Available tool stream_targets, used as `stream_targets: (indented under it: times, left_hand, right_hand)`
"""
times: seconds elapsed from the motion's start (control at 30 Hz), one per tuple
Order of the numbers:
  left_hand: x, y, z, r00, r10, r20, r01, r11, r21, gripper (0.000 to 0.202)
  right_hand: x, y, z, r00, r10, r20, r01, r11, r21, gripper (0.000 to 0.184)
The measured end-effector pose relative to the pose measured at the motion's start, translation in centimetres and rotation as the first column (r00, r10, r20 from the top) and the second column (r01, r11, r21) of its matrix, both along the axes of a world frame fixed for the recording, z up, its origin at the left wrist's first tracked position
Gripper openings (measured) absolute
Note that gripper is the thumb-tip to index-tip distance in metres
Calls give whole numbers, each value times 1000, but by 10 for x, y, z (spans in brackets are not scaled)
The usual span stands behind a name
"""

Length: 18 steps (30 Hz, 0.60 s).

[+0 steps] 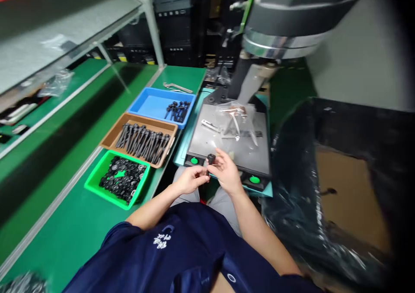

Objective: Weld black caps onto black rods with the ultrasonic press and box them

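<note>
In front of my lap, my left hand (193,179) and my right hand (226,172) meet around a small black bolt-like part (211,159). Its thick dark head sticks up between the fingers, while its lower end is mostly hidden by them. Both hands are closed on it, thumbs and fingertips pinching. To the left, a brown tray (112,142) holds a row of long black bolt-like rods (144,141). Nearer to me, a green bin (94,181) contains many small black ring-like pieces (121,178). A blue tray (147,104) behind has several black bolt-like parts (178,111) at its right end.
Beyond my hands stands a press (204,148) with two green buttons, (194,160) marking the left one. A clear plastic bag (238,120) lies on its plate below the large machine head (285,29). A wrench (178,87) rests behind the trays. Right, a black plastic-lined box (292,163).
</note>
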<state>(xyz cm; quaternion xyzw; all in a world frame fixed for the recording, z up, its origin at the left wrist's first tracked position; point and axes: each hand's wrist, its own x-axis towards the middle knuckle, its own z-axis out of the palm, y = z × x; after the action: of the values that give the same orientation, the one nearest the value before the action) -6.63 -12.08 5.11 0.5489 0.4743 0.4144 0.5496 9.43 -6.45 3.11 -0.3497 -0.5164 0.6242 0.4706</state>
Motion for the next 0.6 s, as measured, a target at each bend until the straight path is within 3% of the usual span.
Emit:
stream_targets:
  times: [0.1, 0.17, 0.23, 0.3, 0.37, 0.43, 0.53, 0.6]
  left_hand:
    - [-36, -11, 22, 971, 148, -186, -128, 985, 113, 15]
    - [-71, -17, 37, 905, 297, -306, -250, 951, 184, 15]
    - [-112, -18, 48, 768, 446, -460, -370, 895, 251, 18]
    - [-156, -14, 56, 559, 567, -605, -497, 813, 302, 22]
    - [-200, -6, 60, 367, 574, -732, -572, 760, 309, 28]
    - [-240, 6, 62, 218, 538, -814, -632, 714, 302, 30]
    - [-290, 23, 62, 70, 426, -902, -714, 653, 253, 31]
    - [-315, 34, 58, 21, 332, -943, -754, 625, 203, 30]
  right_hand:
    - [5, 1, -9, 1000, 11, 18, -11, 1000, -21, 62]
    - [10, 2, -15, 999, 26, 33, -24, 998, -65, 52]
    - [15, 1, -21, 998, 37, 46, -33, 996, -85, 47]
    - [19, -1, -24, 997, 44, 60, -39, 995, -89, 46]
    - [22, -3, -26, 996, 46, 73, -39, 995, -91, 45]
    - [26, -6, -28, 996, 35, 80, -27, 996, -90, 45]
    - [32, -8, -32, 997, 12, 82, -4, 995, -97, 46]
    - [36, -9, -35, 997, -4, 82, 14, 993, -119, 48]
